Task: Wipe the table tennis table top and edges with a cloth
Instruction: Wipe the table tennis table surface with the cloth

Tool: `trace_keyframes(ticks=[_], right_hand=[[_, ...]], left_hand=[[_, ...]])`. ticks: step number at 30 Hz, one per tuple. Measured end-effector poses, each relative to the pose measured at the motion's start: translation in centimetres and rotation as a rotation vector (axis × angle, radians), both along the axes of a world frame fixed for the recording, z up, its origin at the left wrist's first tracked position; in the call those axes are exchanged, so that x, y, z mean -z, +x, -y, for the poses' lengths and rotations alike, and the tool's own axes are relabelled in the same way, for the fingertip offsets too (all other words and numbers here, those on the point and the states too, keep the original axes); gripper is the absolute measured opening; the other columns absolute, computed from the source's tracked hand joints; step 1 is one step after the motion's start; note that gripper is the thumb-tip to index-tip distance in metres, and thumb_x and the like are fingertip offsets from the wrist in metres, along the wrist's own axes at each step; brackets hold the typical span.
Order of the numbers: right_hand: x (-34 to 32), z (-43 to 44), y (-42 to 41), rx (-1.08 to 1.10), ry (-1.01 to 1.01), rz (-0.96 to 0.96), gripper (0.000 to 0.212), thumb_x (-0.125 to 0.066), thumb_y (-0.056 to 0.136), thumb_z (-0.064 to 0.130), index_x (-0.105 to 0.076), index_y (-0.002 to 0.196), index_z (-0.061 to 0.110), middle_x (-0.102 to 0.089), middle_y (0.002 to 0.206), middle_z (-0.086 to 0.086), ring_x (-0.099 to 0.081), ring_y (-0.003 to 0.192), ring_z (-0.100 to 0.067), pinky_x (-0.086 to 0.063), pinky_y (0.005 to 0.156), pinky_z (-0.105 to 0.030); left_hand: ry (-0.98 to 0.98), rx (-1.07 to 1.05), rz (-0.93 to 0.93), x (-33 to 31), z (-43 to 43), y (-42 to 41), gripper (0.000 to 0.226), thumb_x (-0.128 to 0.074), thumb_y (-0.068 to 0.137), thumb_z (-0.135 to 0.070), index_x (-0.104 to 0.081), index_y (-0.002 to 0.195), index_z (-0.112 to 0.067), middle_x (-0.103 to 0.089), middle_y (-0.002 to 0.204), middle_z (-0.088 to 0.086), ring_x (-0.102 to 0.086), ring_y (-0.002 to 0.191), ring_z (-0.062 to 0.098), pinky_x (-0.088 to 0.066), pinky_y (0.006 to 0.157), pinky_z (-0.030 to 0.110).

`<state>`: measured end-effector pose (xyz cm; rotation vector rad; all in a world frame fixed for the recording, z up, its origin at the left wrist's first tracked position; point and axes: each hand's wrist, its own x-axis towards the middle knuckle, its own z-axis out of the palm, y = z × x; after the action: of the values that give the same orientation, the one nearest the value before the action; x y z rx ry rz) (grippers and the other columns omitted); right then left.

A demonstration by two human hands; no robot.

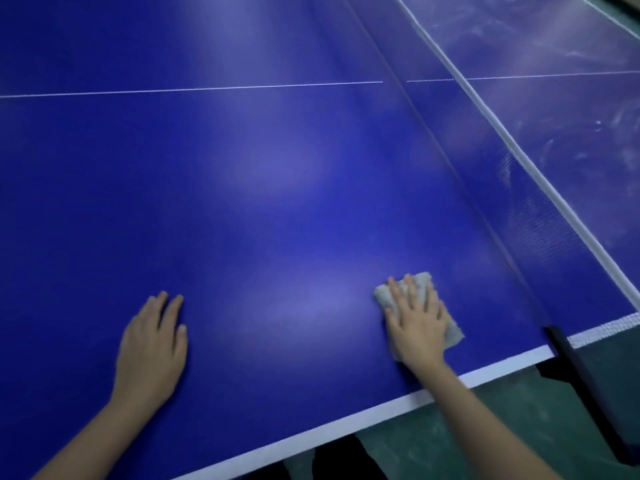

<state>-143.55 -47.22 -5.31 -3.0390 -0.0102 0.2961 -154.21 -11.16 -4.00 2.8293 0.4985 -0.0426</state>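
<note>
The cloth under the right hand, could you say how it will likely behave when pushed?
The cloth looks soft and crumpled, so probably floppy and light. Under the flat right hand it should slide easily on the glossy table top.

Dim, cool light falls from above, and the glossy blue table tennis table top (242,209) carries soft pale glare patches (the largest near mid-frame). Everything is slightly soft: the white-taped mesh net (540,183) and pale grey folded cloth (420,284) blur, and the net's tape bows faintly toward the frame edge.
</note>
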Motion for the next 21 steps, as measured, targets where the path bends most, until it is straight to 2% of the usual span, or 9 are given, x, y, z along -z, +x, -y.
trace_keyframes(ticks=[4,6,8,10,12,14,16,18,21], right_hand=[[-0.3,-9.2,-7.5,-0.478,0.069,0.001,0.053,-0.04,0.082,0.044,-0.052,0.133,0.037,-0.048,0.143,0.005,-0.045,0.129,-0.037,-0.041,0.098,-0.053],[-0.1,-11.1,-8.8,-0.833,0.047,-0.016,0.054,-0.041,0.083,0.047,-0.046,0.136,0.04,-0.043,0.146,0.008,-0.041,0.133,-0.032,-0.033,0.105,-0.049],[0.1,-11.0,-6.9,-1.039,0.02,-0.016,0.054,-0.044,0.084,0.046,-0.043,0.138,0.039,-0.04,0.148,0.007,-0.037,0.136,-0.031,-0.027,0.109,-0.048],[0.2,-10.6,-3.7,-0.914,0.048,-0.003,0.054,-0.046,0.087,0.04,-0.041,0.14,0.036,-0.036,0.15,0.003,-0.032,0.139,-0.034,-0.025,0.11,-0.05],[0.5,-10.8,-0.3,-0.547,0.063,0.008,0.051,-0.041,0.094,0.038,-0.031,0.145,0.039,-0.025,0.156,0.005,-0.019,0.144,-0.031,-0.017,0.113,-0.046],[0.8,-12.3,2.0,-0.195,0.063,0.057,0.051,-0.035,0.097,0.041,-0.024,0.147,0.039,-0.016,0.158,0.007,-0.009,0.145,-0.028,-0.011,0.115,-0.044],[1.0,-15.7,2.6,0.003,0.084,0.077,0.053,-0.034,0.097,0.041,-0.022,0.148,0.035,-0.014,0.159,0.004,-0.004,0.146,-0.029,-0.007,0.115,-0.047],[1.3,-19.8,1.8,-0.08,0.101,0.09,0.054,-0.036,0.095,0.039,-0.023,0.148,0.035,-0.015,0.159,0.003,-0.005,0.145,-0.031,-0.006,0.114,-0.049],[1.4,-24.6,-0.2,-0.732,0.165,0.061,0.054,-0.042,0.092,0.039,-0.032,0.145,0.035,-0.025,0.156,0.002,-0.013,0.144,-0.034,-0.011,0.112,-0.053]], left_hand=[[0.079,0.074,-0.031,0.8,0.2,-5.5,0.059,-0.019,0.095,-0.033,-0.056,0.124,0.002,-0.053,0.131,0.023,-0.048,0.122,0.04,-0.037,0.099,0.054],[0.106,0.122,-0.043,1.1,0.1,-7.0,0.069,-0.006,0.098,-0.038,-0.058,0.124,0.0,-0.054,0.13,0.02,-0.05,0.122,0.037,-0.033,0.101,0.05],[0.109,0.143,-0.053,1.4,-0.1,-7.5,0.071,-0.003,0.098,-0.038,-0.058,0.124,-0.002,-0.055,0.13,0.018,-0.051,0.121,0.035,-0.028,0.103,0.045],[0.093,0.144,-0.064,1.5,-0.2,-7.5,0.061,-0.013,0.098,-0.034,-0.058,0.124,-0.004,-0.055,0.131,0.017,-0.049,0.123,0.033,-0.023,0.105,0.043],[0.083,0.145,-0.055,1.5,-0.2,-7.5,0.052,-0.025,0.092,-0.029,-0.058,0.125,-0.005,-0.054,0.132,0.015,-0.047,0.125,0.031,-0.023,0.106,0.042],[0.073,0.144,-0.045,1.4,-0.2,-7.6,0.052,-0.027,0.09,-0.029,-0.058,0.125,-0.006,-0.055,0.132,0.014,-0.048,0.125,0.031,-0.023,0.106,0.042],[0.073,0.148,-0.039,1.3,-0.2,-7.6,0.052,-0.025,0.092,-0.029,-0.058,0.125,-0.007,-0.055,0.131,0.013,-0.049,0.124,0.03,-0.024,0.106,0.042],[0.077,0.146,-0.028,1.5,-0.2,-7.7,0.051,-0.028,0.089,-0.028,-0.06,0.124,-0.008,-0.056,0.13,0.012,-0.051,0.123,0.029,-0.027,0.106,0.043],[0.07,0.143,-0.012,1.6,-0.3,-7.7,0.05,-0.032,0.086,-0.026,-0.062,0.121,-0.008,-0.058,0.128,0.013,-0.054,0.12,0.03,-0.027,0.104,0.044]])
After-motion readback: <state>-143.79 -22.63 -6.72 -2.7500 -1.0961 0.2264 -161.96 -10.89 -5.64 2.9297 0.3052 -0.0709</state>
